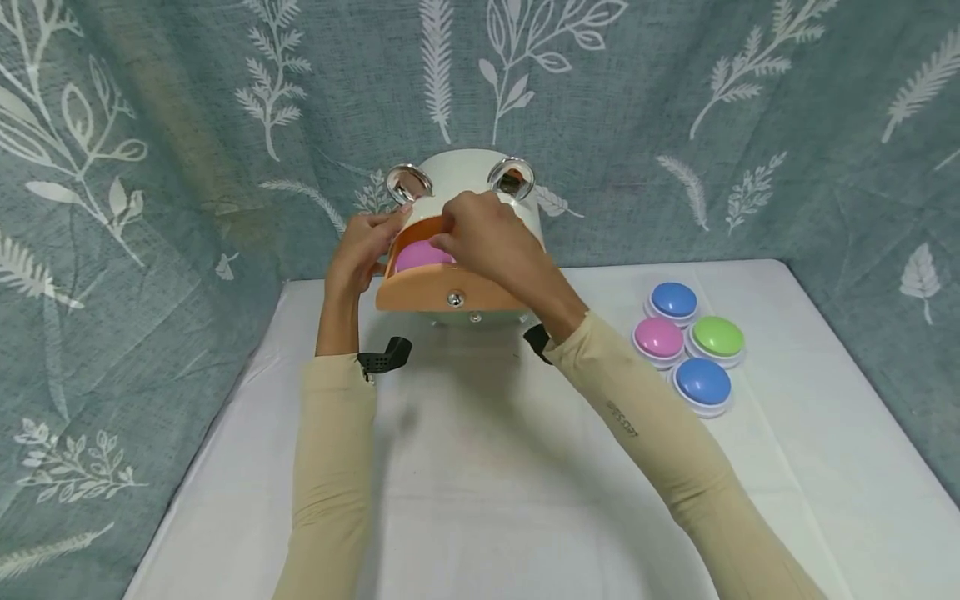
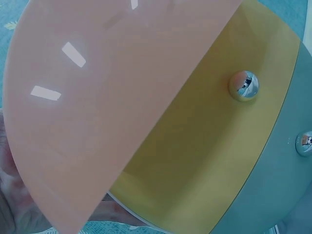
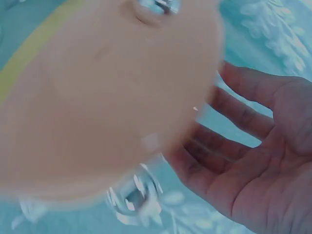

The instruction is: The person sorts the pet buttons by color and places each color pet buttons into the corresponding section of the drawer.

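Observation:
A rounded white drawer box (image 1: 461, 171) with two silver rings on top stands near the back of the table. Its orange drawer (image 1: 420, 290), with a silver knob, is pulled out. A pink domed push button (image 1: 420, 255) sits inside, its lower part hidden by the drawer front. My right hand (image 1: 487, 237) reaches over the drawer, the thumb at the button's right edge and the fingers curled down beside it. In the right wrist view those fingertips go behind the drawer front. My left hand (image 1: 360, 250) rests against the box's left side, fingers extended towards the top.
Several more push buttons sit grouped at the right of the white table (image 1: 465, 500): a blue one (image 1: 674, 299), a pink one (image 1: 659, 337), a green one (image 1: 717, 336) and a front blue one (image 1: 702, 382). Below the orange drawer are yellow (image 2: 195, 146) and green (image 2: 273, 175) fronts. A patterned curtain (image 1: 600, 125) hangs behind.

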Demonstrator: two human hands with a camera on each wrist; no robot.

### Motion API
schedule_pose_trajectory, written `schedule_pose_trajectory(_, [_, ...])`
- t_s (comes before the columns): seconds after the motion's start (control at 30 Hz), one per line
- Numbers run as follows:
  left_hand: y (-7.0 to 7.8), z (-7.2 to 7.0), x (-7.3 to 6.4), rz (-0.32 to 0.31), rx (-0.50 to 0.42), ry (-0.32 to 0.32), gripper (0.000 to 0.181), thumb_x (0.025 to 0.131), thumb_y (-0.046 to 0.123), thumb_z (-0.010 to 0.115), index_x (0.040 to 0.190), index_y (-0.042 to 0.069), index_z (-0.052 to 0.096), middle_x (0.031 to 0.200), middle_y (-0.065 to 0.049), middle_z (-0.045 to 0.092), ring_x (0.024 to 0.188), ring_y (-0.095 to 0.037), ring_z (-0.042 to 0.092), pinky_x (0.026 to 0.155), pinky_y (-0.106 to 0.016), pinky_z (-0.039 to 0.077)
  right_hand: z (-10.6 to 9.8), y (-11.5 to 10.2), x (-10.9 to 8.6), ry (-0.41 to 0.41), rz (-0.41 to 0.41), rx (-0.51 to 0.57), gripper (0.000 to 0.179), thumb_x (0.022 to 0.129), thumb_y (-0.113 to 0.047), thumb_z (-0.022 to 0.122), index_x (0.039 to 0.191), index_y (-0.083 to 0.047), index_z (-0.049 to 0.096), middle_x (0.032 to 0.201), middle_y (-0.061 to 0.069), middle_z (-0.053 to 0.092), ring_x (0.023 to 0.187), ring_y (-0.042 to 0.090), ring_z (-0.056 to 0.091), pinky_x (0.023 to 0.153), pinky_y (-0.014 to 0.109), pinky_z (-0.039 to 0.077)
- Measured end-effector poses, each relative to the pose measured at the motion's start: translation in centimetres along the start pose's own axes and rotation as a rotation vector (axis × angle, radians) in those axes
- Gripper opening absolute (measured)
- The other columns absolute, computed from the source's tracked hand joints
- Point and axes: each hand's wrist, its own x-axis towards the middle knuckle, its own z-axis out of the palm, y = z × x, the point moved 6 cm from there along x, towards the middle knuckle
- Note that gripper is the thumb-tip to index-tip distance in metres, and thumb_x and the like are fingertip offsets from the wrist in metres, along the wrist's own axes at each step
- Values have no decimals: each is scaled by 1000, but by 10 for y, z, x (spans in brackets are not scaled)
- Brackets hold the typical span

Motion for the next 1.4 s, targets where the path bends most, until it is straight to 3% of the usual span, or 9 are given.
schedule_pose_trajectory(0.13, [1, -2, -1, 11, 7, 12, 74, 100, 62, 57, 151, 8, 56, 127, -1, 52, 104, -13, 51, 72, -21, 56, -24, 21, -31, 134, -16, -9, 23, 102, -26, 71, 110, -5, 77, 116, 10, 75, 99, 26, 65, 85, 38, 53])
schedule_pose_trajectory(0.23, [1, -2, -1, 15, -2, 13, 74, 100, 62, 57, 151, 7, 56, 127, 0, 52, 105, -13, 51, 73, -21, 56, -32, 48, -52, 158, 28, -29, 25, 102, -25, 71, 112, -3, 76, 116, 15, 74, 102, 30, 62, 86, 43, 51])
schedule_pose_trajectory(0.4, [0, -3, -1, 12, -4, 17, 75, 100, 62, 57, 153, 8, 53, 127, 0, 53, 104, -12, 51, 71, -20, 56, -30, 105, -81, 100, 138, -89, 28, 104, -22, 68, 120, 0, 73, 127, 22, 69, 114, 37, 62, 92, 51, 53])
schedule_pose_trajectory(0.57, [-2, -2, -2, -5, -11, 10, 77, 101, 61, 56, 160, 13, 44, 145, -8, 51, 106, -11, 53, 71, -17, 57, -20, 161, -106, 4, 229, -116, 29, 102, -12, 64, 126, 3, 70, 128, 27, 67, 106, 38, 60, 89, 53, 52])
schedule_pose_trajectory(0.63, [-3, -1, -3, -13, -2, 6, 78, 101, 62, 55, 161, 13, 43, 143, -7, 52, 106, -11, 54, 71, -18, 57, -14, 182, -115, -49, 262, -113, 30, 101, -9, 63, 128, 4, 69, 129, 29, 65, 102, 37, 57, 86, 52, 51])
schedule_pose_trajectory(0.8, [-2, -5, -4, -19, 14, 20, 79, 101, 64, 54, 161, 15, 42, 127, 0, 56, 102, -11, 55, 68, -18, 56, -4, 225, -131, -140, 283, -113, 39, 97, -1, 62, 135, 7, 61, 141, 34, 56, 125, 51, 54, 105, 63, 47])
schedule_pose_trajectory(0.9, [-2, -7, -5, -22, 9, 22, 80, 101, 64, 54, 162, 15, 41, 130, -1, 56, 104, -11, 55, 69, -19, 56, 4, 241, -134, -179, 305, -104, 44, 98, -2, 65, 140, 7, 57, 145, 36, 51, 135, 55, 48, 112, 68, 43])
schedule_pose_trajectory(1.17, [-3, -3, -6, -20, 5, 26, 80, 100, 65, 56, 160, 14, 45, 118, 3, 56, 101, -11, 55, 68, -20, 56, 27, 265, -139, -259, 296, -142, 56, 94, -8, 69, 146, 5, 50, 138, 41, 52, 125, 61, 53, 98, 73, 50])
schedule_pose_trajectory(1.4, [0, 5, -6, -11, -12, 19, 77, 99, 64, 57, 158, 14, 48, 114, 5, 58, 98, -10, 56, 68, -20, 56, 35, 280, -141, -245, 328, -155, 63, 95, -14, 71, 149, 5, 46, 139, 41, 50, 127, 60, 54, 101, 72, 49])
